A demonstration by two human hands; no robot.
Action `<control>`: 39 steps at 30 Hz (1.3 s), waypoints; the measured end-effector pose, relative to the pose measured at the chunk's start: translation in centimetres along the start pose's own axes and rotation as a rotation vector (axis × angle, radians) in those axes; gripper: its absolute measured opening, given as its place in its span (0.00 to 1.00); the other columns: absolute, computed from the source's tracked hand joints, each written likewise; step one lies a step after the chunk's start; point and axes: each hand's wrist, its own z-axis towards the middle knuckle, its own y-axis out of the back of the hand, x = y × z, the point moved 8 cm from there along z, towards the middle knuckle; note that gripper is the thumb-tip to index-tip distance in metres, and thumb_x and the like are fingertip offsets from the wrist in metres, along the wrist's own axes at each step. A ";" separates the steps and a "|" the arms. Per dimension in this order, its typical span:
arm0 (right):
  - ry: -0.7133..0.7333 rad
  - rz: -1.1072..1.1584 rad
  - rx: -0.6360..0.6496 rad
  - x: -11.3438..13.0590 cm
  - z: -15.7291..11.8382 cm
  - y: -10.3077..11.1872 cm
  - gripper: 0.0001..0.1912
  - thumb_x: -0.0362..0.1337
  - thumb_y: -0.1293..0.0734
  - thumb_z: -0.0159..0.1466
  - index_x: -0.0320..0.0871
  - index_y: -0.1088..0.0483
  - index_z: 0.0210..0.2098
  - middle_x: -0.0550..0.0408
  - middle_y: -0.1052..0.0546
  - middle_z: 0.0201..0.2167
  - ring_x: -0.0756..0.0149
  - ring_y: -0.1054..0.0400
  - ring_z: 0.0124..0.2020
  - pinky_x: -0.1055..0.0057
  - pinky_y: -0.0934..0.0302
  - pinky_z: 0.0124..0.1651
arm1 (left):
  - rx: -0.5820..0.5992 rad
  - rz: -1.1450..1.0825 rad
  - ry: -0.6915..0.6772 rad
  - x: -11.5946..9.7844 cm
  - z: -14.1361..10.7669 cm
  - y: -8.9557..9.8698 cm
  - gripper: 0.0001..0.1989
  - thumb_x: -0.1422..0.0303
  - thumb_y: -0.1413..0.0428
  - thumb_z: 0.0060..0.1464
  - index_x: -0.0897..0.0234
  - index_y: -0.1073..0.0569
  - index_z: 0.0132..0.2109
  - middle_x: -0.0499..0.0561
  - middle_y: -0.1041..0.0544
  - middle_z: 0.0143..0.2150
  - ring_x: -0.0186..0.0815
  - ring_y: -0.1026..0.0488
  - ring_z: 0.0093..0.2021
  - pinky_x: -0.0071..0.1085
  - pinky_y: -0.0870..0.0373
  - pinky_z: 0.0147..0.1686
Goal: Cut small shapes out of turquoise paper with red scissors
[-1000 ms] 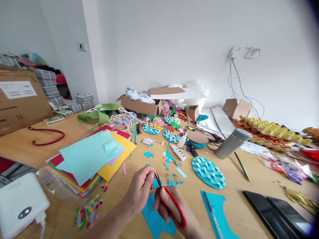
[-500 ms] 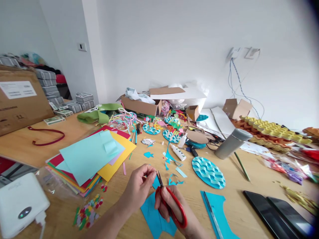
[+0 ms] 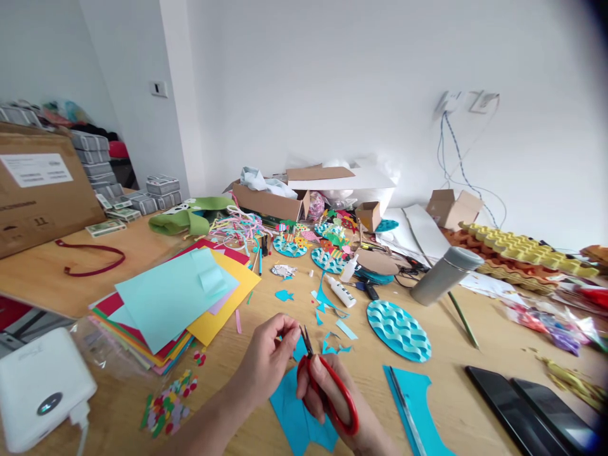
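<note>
My right hand (image 3: pixel 327 392) is wrapped round red-handled scissors (image 3: pixel 346 405), thumb and fingers in the loops. Their slim dark blades are slightly parted and point up and away, beside the fingertips of my left hand (image 3: pixel 268 348). That hand is closed in a pinch on a small piece of blue paper (image 3: pixel 299 349), mostly hidden behind the fingers and blades. Beneath both hands a larger blue sheet (image 3: pixel 289 405) lies on the table. Blue paper scraps (image 3: pixel 335 345) and a cut blue fish (image 3: pixel 284 295) lie just beyond.
Coloured paper sheets (image 3: pixel 166 301) are stacked at left, near paper dots (image 3: pixel 171 402) and a white device (image 3: pixel 45 386). Beyond my hands lie a glue bottle (image 3: pixel 342 292) and a wavy blue oval (image 3: pixel 399 330). A grey flask (image 3: pixel 446 275) and two phones (image 3: pixel 503 405) are at right.
The scissor blades are a little further apart than before. Both hands keep nearly the same place and grip, while the whole view has shifted very slightly.
</note>
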 end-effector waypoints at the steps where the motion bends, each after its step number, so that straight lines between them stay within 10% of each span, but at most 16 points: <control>1: 0.001 -0.012 0.002 0.0 0.0 0.0 0.32 0.59 0.43 0.64 0.36 0.29 0.24 0.63 0.41 0.09 0.76 0.51 0.13 0.75 0.57 0.20 | -0.001 0.011 -0.004 -0.1 0.0 0.0 0.15 0.57 0.51 0.59 0.63 0.33 0.33 0.43 0.36 0.24 0.28 0.41 0.21 0.23 0.45 0.20; 14: -0.070 -0.204 -0.045 0.6 0.3 0.2 0.33 0.65 0.41 0.59 0.40 0.31 0.20 0.61 0.41 0.09 0.75 0.52 0.12 0.73 0.61 0.19 | -0.097 0.281 -0.152 -0.8 -0.1 0.9 0.10 0.68 0.52 0.58 0.62 0.37 0.28 0.44 0.36 0.24 0.30 0.38 0.25 0.25 0.43 0.26; 32: -0.039 -0.237 -0.085 1.0 0.4 0.5 0.33 0.65 0.42 0.59 0.40 0.33 0.21 0.61 0.40 0.09 0.76 0.51 0.13 0.74 0.60 0.20 | -0.022 0.040 0.008 -0.5 0.5 0.7 0.12 0.61 0.44 0.52 0.66 0.28 0.29 0.44 0.33 0.21 0.29 0.39 0.22 0.25 0.38 0.27; 39: 0.066 -0.824 -0.521 2.2 0.1 3.1 0.22 0.52 0.33 0.58 0.45 0.42 0.20 0.59 0.37 0.17 0.69 0.47 0.19 0.71 0.55 0.24 | -0.062 0.008 0.054 -0.2 0.6 1.2 0.13 0.60 0.45 0.53 0.64 0.29 0.26 0.40 0.38 0.14 0.27 0.42 0.16 0.25 0.40 0.24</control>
